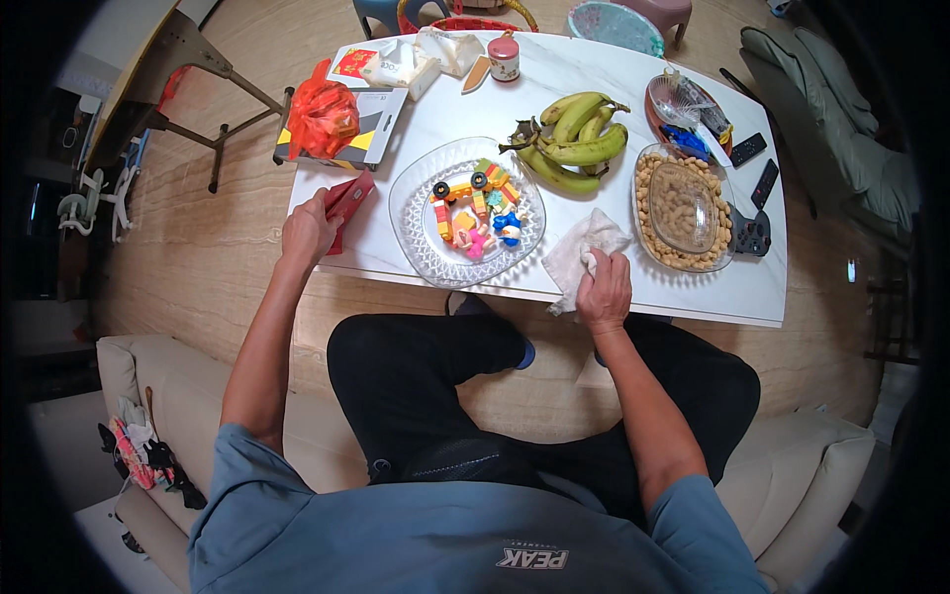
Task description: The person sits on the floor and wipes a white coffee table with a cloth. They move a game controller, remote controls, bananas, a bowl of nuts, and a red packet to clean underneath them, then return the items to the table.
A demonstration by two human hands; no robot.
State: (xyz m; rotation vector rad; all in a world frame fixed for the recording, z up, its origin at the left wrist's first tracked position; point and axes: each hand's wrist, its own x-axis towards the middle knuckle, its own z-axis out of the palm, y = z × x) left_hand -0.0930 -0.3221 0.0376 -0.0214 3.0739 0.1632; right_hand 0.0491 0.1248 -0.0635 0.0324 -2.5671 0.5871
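Note:
At the left end of the white marble-look table [475, 111], my left hand [309, 229] grips a flat dark red box or packet [349, 199], which is tilted up from the surface. My right hand [606, 291] holds a crumpled white cloth [582, 249] near the front edge. Between my hands sits a clear patterned plate [412, 215] bearing toy building blocks [443, 220] and small toy figures [475, 241]. Behind the cloth lies a bunch of green-yellow bananas [582, 141]. To its right stands a clear dish of peanuts [653, 241] with a smaller clear container [684, 208] on top.
A red plastic bag [323, 115] rests on a box [382, 122] at the back left. Tissue packs [401, 67], a knife [476, 75] and a lidded jar [504, 58] stand farther back. On the right are two remotes [764, 184], a game controller [751, 234] and a filled brown bowl [653, 119].

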